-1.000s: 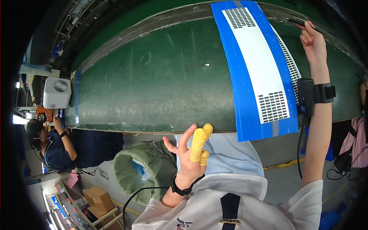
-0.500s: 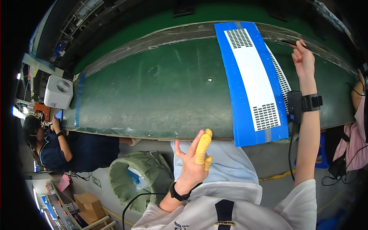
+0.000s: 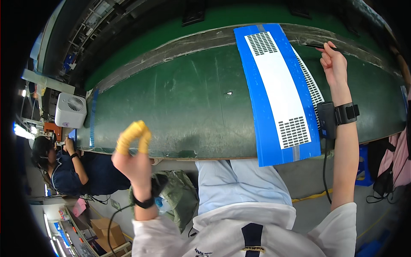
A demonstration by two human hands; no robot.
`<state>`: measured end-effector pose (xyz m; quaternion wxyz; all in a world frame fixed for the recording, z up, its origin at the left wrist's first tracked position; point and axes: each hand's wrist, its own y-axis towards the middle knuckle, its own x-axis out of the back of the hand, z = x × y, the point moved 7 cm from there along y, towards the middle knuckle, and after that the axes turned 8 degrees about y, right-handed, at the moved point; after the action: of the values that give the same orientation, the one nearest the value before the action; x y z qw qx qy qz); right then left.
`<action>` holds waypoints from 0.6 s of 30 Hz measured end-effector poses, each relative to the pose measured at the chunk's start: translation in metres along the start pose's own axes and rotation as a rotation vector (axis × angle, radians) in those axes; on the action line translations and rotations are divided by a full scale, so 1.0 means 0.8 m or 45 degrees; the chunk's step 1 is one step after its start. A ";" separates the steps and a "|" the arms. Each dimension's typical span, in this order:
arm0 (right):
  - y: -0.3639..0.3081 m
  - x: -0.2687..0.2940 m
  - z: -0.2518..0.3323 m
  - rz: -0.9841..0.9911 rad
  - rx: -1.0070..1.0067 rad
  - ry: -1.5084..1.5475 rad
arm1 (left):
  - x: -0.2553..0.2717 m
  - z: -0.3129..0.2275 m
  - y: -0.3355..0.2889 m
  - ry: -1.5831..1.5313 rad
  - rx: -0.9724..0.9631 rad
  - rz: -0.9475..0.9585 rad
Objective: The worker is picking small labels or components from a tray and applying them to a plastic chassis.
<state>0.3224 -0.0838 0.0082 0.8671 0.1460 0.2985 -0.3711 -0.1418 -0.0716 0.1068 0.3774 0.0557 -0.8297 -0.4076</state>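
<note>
My left hand [image 3: 135, 160], yellow finger cots [image 3: 144, 139] on its thumb and a finger, is over the front edge of the green table [image 3: 180, 107]. Those two fingertips meet in a pinch; anything between them is too small or blurred to see. My right hand [image 3: 335, 66] is closed on a thin dark pen-like tool [image 3: 314, 45] near the table's far side. Left of it lies a blue board [image 3: 246, 73] bearing a long white sheet [image 3: 280, 88] with black rectangle grids at both ends. A second white sheet [image 3: 307, 75] with black marks sticks out from the board's right side.
A small bright scrap [image 3: 229, 93] lies mid-table. A white fan box [image 3: 70, 110] stands at the left end, near a seated person in dark clothes [image 3: 70, 173]. Below the table is a green bag-lined bin [image 3: 182, 197]. A black cable [image 3: 326, 171] hangs from my right wrist device.
My left hand has swung left, from the table's front edge near the board, and its spread fingers have come together in a pinch. My right hand still holds the tool, with little movement.
</note>
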 end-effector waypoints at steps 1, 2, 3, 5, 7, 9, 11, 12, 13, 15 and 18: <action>-0.002 -0.002 -0.001 0.020 0.000 0.005 | -0.002 0.005 0.019 0.018 -0.032 0.055; -0.003 -0.003 0.000 0.009 -0.001 0.012 | -0.012 0.019 0.040 -0.014 0.007 0.146; -0.004 -0.008 0.001 0.011 -0.010 0.012 | -0.023 0.035 0.061 -0.045 0.047 0.232; -0.002 -0.013 0.002 0.018 -0.009 0.025 | -0.056 0.067 0.101 -0.214 0.181 0.392; -0.001 -0.016 0.003 0.035 -0.010 0.027 | -0.092 0.102 0.138 -0.236 0.143 0.465; -0.002 -0.015 0.003 0.023 0.003 0.031 | -0.131 0.130 0.170 -0.106 0.002 0.452; -0.003 -0.010 0.002 -0.020 -0.006 0.009 | -0.170 0.140 0.196 0.187 -0.011 0.400; -0.006 -0.014 -0.003 -0.024 -0.028 0.013 | -0.180 0.161 0.210 0.241 -0.059 0.363; -0.009 -0.014 -0.001 -0.034 -0.027 0.005 | -0.195 0.175 0.222 0.182 0.057 0.372; -0.012 -0.013 -0.002 -0.024 -0.031 0.019 | -0.220 0.190 0.240 0.124 0.159 0.365; -0.022 -0.015 0.002 -0.041 -0.049 0.019 | -0.256 0.177 0.258 0.323 -0.156 0.379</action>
<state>0.3036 -0.0896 0.0164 0.8613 0.1274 0.3144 -0.3782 -0.0473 0.2368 0.0819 0.5376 -0.0398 -0.7482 -0.3867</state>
